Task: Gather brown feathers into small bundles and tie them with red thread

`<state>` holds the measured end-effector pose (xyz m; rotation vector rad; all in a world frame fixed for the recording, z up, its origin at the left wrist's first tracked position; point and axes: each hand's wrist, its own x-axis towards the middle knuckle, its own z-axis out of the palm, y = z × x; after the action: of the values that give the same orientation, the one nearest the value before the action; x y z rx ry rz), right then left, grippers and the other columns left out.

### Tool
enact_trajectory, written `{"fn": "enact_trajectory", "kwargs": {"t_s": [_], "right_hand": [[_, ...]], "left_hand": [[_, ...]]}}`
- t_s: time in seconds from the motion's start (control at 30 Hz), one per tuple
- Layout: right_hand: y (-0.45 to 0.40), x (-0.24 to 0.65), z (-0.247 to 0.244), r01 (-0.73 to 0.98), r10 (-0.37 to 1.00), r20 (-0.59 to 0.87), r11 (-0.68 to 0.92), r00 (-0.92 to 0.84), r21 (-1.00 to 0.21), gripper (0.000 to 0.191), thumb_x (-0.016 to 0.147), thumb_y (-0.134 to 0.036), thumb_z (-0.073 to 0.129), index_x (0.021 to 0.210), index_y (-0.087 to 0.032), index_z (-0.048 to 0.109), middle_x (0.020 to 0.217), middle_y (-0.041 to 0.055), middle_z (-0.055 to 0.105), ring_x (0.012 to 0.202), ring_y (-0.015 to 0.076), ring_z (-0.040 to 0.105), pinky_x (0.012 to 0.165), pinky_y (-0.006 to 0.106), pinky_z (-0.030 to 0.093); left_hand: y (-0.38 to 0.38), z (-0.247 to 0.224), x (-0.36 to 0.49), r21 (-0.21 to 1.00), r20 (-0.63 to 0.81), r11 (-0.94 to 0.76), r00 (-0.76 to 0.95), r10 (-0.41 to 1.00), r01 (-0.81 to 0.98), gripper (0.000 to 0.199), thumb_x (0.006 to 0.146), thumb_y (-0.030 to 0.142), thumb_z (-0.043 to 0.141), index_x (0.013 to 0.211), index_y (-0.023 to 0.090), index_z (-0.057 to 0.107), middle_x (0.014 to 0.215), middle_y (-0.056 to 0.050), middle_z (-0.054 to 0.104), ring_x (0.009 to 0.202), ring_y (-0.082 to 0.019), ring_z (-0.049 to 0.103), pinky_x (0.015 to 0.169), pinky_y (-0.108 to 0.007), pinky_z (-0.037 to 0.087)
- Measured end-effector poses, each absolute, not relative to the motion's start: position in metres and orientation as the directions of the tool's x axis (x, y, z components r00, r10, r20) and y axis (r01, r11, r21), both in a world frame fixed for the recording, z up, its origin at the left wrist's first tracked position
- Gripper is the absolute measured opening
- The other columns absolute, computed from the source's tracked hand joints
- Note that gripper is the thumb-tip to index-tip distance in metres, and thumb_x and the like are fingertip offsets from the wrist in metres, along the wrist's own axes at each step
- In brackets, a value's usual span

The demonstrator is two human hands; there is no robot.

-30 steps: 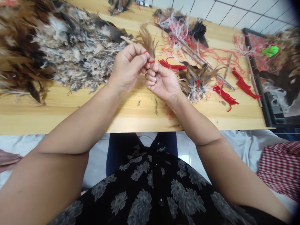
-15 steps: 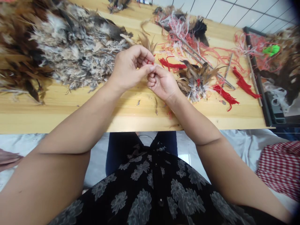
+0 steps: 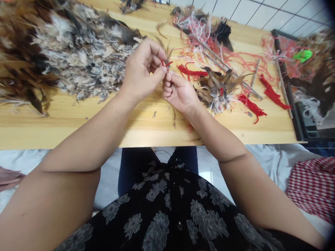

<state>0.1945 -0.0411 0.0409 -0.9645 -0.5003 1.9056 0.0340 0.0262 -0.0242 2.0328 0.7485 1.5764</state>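
Observation:
My left hand [image 3: 143, 68] is closed in a pinch at a short piece of red yarn [image 3: 169, 63], whose ends stick out near the fingertips. A small tuft of brown feathers [image 3: 167, 52] rises just behind the yarn. My right hand [image 3: 180, 91], palm up with fingers curled, pinches at the lower end of this tuft, its fingertips touching my left thumb. The exact grip is partly hidden by the fingers. Right of my hands lies a bundle of brown feathers [image 3: 221, 85] with a red tie and pale quills.
Grey and white feathers [image 3: 91, 52] and brown feathers [image 3: 23, 69] are heaped at the left. Red yarn bundles [image 3: 273, 91], thin sticks [image 3: 227, 66] and pink and white strings [image 3: 199, 31] lie at the right. A dark-edged tray [image 3: 288, 87] stands at the table's [image 3: 78, 132] right end.
Both hands have shifted slightly left. My left index finger has lifted back a little, and more of the red yarn now shows between the fingertips.

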Motion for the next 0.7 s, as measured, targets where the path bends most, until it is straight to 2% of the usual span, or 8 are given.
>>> {"fn": "enact_trajectory", "kwargs": {"t_s": [0.17, 0.3, 0.43, 0.57, 0.7], "right_hand": [[-0.041, 0.195, 0.041, -0.577, 0.870, -0.408, -0.491, -0.278, -0.653, 0.045, 0.127, -0.017, 0.042, 0.082, -0.021, 0.046, 0.069, -0.0088, 0.038, 0.056, 0.0049, 0.029, 0.055, 0.015, 0.024], [-0.040, 0.197, 0.040, -0.595, 0.876, -0.394, -0.479, -0.279, -0.645, 0.042, 0.126, -0.017, 0.043, 0.084, -0.022, 0.045, 0.071, -0.0090, 0.037, 0.057, 0.0047, 0.030, 0.056, 0.015, 0.025], [-0.041, 0.198, 0.042, -0.600, 0.871, -0.395, -0.488, -0.292, -0.634, 0.041, 0.126, -0.018, 0.041, 0.085, -0.023, 0.043, 0.071, -0.0089, 0.037, 0.055, 0.0041, 0.029, 0.056, 0.015, 0.024], [-0.042, 0.197, 0.044, -0.619, 0.860, -0.418, -0.504, -0.293, -0.603, 0.043, 0.127, -0.019, 0.037, 0.085, -0.023, 0.043, 0.070, -0.0088, 0.036, 0.054, 0.0037, 0.030, 0.055, 0.015, 0.023], [-0.043, 0.194, 0.045, -0.637, 0.844, -0.447, -0.523, -0.296, -0.566, 0.044, 0.129, -0.022, 0.036, 0.085, -0.023, 0.043, 0.069, -0.0094, 0.037, 0.052, 0.0035, 0.030, 0.055, 0.015, 0.022]], "left_hand": [[0.025, -0.022, 0.030, 0.698, 0.679, -0.712, 0.246, 0.692, 0.079, 0.017, 0.095, 0.021, 0.077, 0.110, 0.021, 0.085, 0.094, -0.001, 0.079, 0.084, -0.018, 0.079, 0.077, -0.030, 0.061], [0.023, -0.016, 0.027, 0.736, 0.654, -0.676, 0.280, 0.702, -0.025, 0.015, 0.097, 0.031, 0.082, 0.107, 0.020, 0.087, 0.090, -0.002, 0.080, 0.081, -0.019, 0.080, 0.077, -0.033, 0.064], [0.023, -0.013, 0.024, 0.756, 0.633, -0.653, 0.316, 0.707, -0.054, 0.024, 0.101, 0.043, 0.090, 0.104, 0.020, 0.087, 0.087, -0.001, 0.079, 0.081, -0.021, 0.083, 0.078, -0.038, 0.068], [0.025, -0.018, 0.024, 0.775, 0.608, -0.631, 0.298, 0.736, -0.021, 0.019, 0.097, 0.036, 0.094, 0.104, 0.020, 0.086, 0.093, -0.001, 0.083, 0.087, -0.024, 0.087, 0.083, -0.042, 0.072], [0.025, -0.022, 0.027, 0.734, 0.627, -0.665, 0.240, 0.741, 0.138, 0.012, 0.096, 0.024, 0.090, 0.103, 0.020, 0.081, 0.095, 0.000, 0.082, 0.084, -0.021, 0.084, 0.079, -0.036, 0.069]]}}
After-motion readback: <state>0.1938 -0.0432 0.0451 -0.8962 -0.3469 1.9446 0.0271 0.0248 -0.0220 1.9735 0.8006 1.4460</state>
